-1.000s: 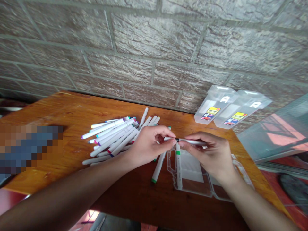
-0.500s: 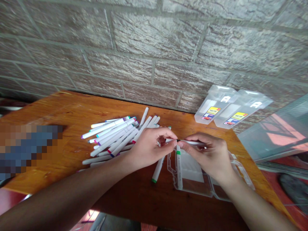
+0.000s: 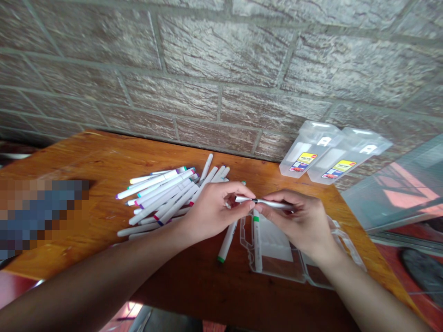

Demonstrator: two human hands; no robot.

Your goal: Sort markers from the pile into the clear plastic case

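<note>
Both hands hold one white marker (image 3: 268, 203) level above the wooden table (image 3: 104, 157). My left hand (image 3: 212, 212) pinches its left end and my right hand (image 3: 301, 221) is closed around its right part. Below them lies an open clear plastic case (image 3: 277, 258) with a green-banded marker (image 3: 256, 240) inside. Another green-tipped marker (image 3: 226, 242) lies just left of the case. A pile of several white markers (image 3: 162, 196) with coloured ends sits to the left of my left hand.
Two closed clear marker cases (image 3: 323, 154) with yellow labels lean against the brick wall (image 3: 221, 69) at the back right. A blurred-out patch (image 3: 38, 214) covers the table's left side. The table's near edge runs below my forearms.
Barely anything has moved. The hands and the marker between them have shifted only slightly, staying over the open case.
</note>
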